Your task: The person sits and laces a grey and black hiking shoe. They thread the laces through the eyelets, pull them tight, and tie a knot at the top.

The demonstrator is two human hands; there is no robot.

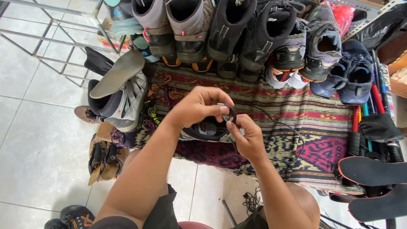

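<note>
both hands, left hand (pixel 199 106) and right hand (pixel 248 138), pinch a thin black shoelace (pixel 277 124) between fingertips above a shoe (pixel 207 130) on the patterned woven cloth (pixel 305 110).

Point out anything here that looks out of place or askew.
A grey boot lies tipped on its side at the patterned cloth's left edge, a loose insole resting on it, while the other boots stand in a row. Both hands hold a black lace.
</note>
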